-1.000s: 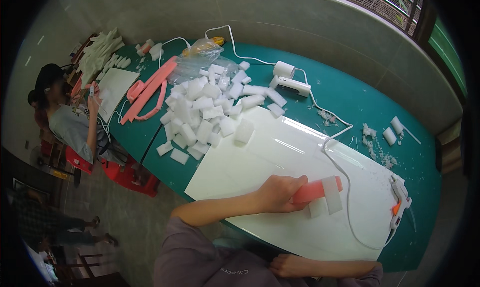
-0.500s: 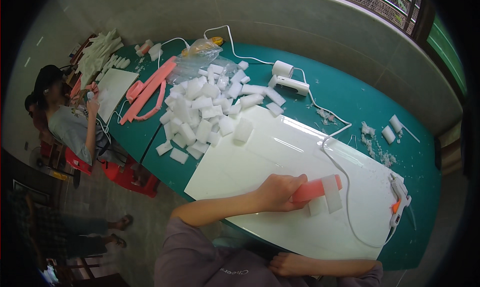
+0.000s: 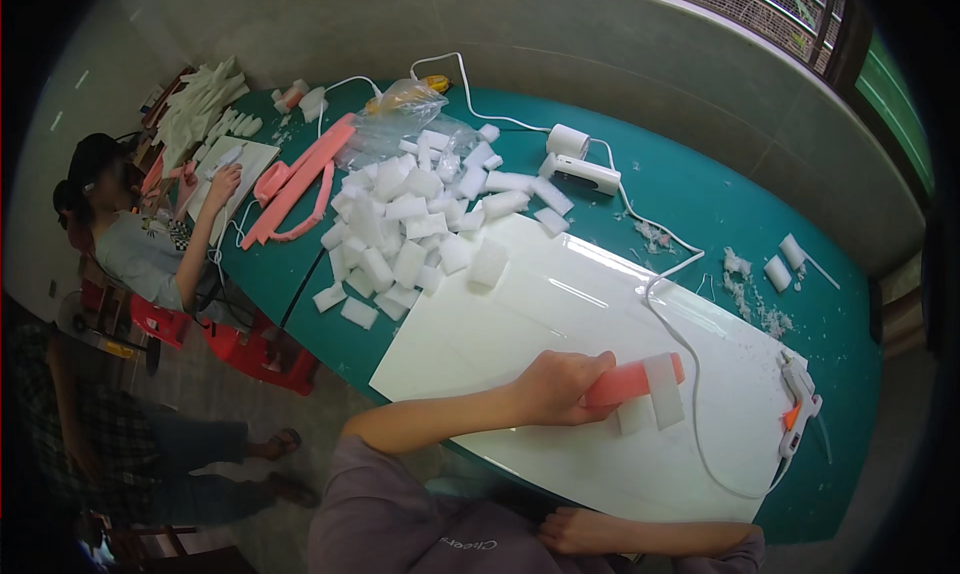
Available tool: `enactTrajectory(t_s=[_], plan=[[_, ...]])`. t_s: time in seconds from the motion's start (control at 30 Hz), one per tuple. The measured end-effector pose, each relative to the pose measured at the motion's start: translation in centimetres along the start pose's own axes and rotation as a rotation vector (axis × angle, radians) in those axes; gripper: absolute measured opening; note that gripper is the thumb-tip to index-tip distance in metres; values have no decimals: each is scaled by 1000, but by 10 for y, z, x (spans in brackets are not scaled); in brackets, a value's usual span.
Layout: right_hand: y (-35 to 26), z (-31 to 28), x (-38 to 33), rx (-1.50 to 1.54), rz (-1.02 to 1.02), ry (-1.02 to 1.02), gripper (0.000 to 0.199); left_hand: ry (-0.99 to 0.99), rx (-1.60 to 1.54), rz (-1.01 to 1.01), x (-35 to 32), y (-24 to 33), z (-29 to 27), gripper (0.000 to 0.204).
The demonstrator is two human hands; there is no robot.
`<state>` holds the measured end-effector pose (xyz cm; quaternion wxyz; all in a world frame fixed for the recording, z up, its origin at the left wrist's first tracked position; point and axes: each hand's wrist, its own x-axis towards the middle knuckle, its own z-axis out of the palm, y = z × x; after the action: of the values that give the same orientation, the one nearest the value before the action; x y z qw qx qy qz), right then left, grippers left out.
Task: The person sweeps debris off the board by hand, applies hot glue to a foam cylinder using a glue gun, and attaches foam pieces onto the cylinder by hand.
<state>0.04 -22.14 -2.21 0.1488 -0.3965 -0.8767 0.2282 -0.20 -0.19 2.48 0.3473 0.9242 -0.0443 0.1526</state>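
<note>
Your left hand (image 3: pixel 560 386) has its grip clamped on a pink foam piece (image 3: pixel 628 382), pressed on the big white sheet (image 3: pixel 560 304) at the middle of the green desk (image 3: pixel 700 189). White foam strips (image 3: pixel 662 389) touch it at 3 o'clock. Your right hand (image 3: pixel 578 530) rests at 6 o'clock, its grip loosely curled, holding nothing. A glue gun (image 3: pixel 798 406) lies farther at 3 o'clock; white blocks (image 3: pixel 410 224) pile at 11 o'clock.
</note>
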Motion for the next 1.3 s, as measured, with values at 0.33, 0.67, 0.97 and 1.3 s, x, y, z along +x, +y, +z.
enactTrajectory(t_s=[0.33, 0.67, 0.97, 1.3], plan=[[0, 4, -1, -42, 16, -82, 17, -28, -10, -17, 0, -1, 2, 36], [-1, 6, -1, -41, 6, -45, 18, 24, 7, 12, 0, -2, 3, 35], [3, 4, 0, -60, 1, -24, 11, 29, 13, 6, 1, -2, 2, 34], [4, 5, 0, -117, -5, 4, 10, -26, 12, -8, 0, -2, 1, 37]])
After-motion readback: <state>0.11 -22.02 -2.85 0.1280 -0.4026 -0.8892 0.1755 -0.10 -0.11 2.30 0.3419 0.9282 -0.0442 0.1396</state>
